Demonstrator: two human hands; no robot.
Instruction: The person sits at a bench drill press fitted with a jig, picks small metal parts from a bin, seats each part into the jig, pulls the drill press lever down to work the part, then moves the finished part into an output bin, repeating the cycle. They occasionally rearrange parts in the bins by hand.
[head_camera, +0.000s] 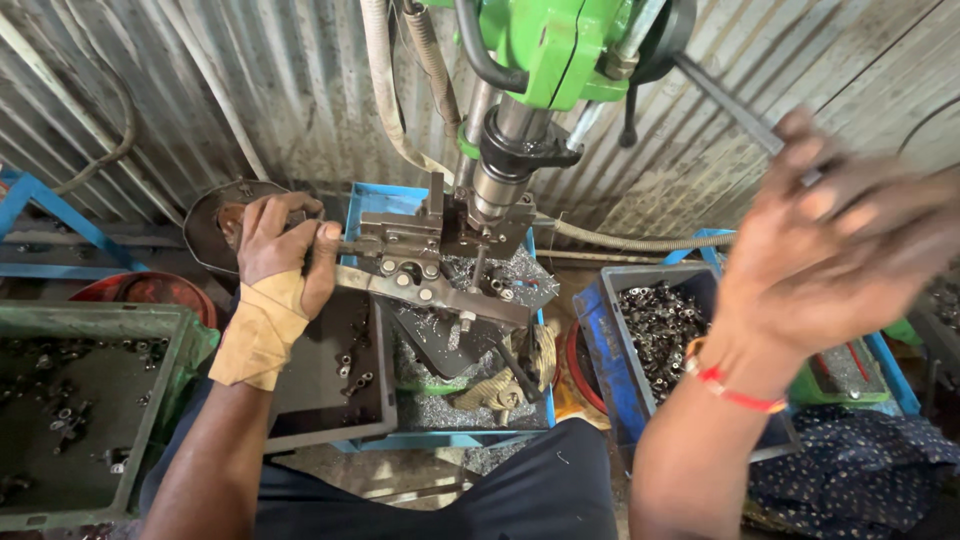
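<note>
Two hands: right hand (830, 250) grips one lever (730, 105).

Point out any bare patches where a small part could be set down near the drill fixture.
The dark tray below the left hand is mostly bare, with a few small parts near its right edge. The green crate on the left is only thinly scattered. Crowded: the fixture under the spindle, the swarf-covered blue tray, and the blue bin full of metal parts.
</note>
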